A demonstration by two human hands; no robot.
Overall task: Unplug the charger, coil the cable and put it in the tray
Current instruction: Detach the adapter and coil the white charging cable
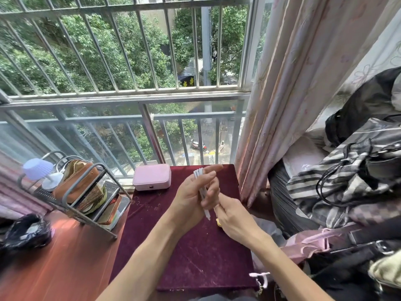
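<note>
A white charger cable [202,192] is folded into several parallel loops that run from my fingertips down past my palm. My left hand [195,196] holds the bundle upright above the dark red velvet surface [195,257], fingers wrapped round it. My right hand [235,220] is just below and to the right, pinching the bundle's lower end. Something small and yellow [218,222] shows under my right hand. I see no charger plug and no socket. Which object is the tray I cannot tell.
A pink case [152,177] lies at the far edge of the velvet. To the left stands a metal rack [86,205] with a brown pouch, tins and a small lamp [41,170]. A black bag [23,233] sits far left. Curtain and piled bags crowd the right.
</note>
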